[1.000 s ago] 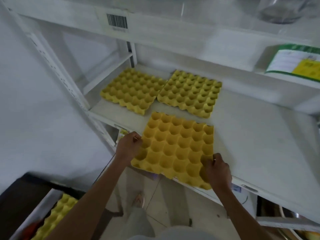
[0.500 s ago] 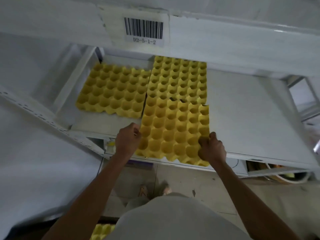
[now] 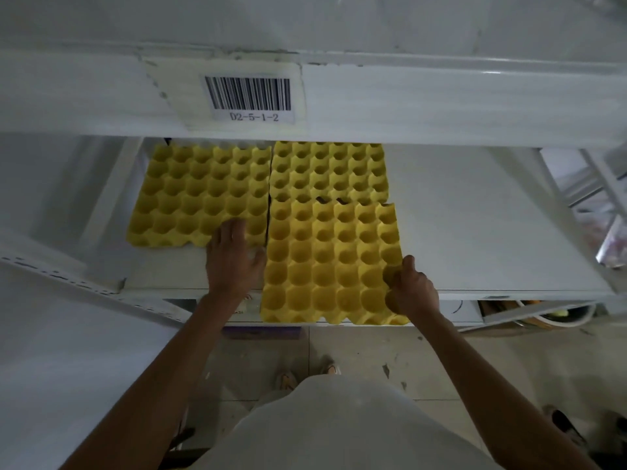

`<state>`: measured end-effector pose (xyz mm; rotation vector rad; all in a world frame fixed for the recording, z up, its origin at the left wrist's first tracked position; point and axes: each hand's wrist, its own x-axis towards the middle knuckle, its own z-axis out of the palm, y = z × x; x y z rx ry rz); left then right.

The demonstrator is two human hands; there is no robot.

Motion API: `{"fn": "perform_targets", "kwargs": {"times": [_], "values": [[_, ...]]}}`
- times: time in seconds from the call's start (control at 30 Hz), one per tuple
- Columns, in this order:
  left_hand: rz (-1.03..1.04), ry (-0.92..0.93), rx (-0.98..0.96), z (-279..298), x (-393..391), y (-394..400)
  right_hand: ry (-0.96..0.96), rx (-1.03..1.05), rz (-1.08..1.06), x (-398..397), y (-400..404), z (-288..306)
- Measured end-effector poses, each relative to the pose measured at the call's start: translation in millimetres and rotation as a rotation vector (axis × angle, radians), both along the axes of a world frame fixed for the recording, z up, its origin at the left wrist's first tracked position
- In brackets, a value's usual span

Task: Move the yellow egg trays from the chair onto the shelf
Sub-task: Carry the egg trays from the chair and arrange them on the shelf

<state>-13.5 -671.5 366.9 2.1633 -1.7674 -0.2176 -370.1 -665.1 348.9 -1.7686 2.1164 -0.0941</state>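
Yellow egg tray [image 3: 330,262] overhangs shelf [image 3: 492,232]; our right hand [image 3: 412,290] grips its corner, left hand [image 3: 234,257] rests flat, fingers straight.

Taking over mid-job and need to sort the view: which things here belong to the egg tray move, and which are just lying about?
Part of the job:
- front egg tray, gripped at its right edge by the right hand
- two back egg trays
- shelf
- left hand, flat beside the front tray

Just lying about:
- barcode label
- clutter below the shelf, lower right
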Motion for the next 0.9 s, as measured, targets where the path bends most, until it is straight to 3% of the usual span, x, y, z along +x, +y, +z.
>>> {"fn": "perform_targets", "kwargs": {"times": [0.17,0.67,0.9], "values": [[-0.14,-0.059,0.201,-17,8,-16,-0.02,0.006,0.025,-4,0,-1],[-0.182,0.005,0.164,-18,15,-20,0.009,-0.111,-0.044,5,0,-14],[-0.162,0.026,0.192,-13,12,-20,0.022,-0.013,-0.02,6,-5,-6]]}}
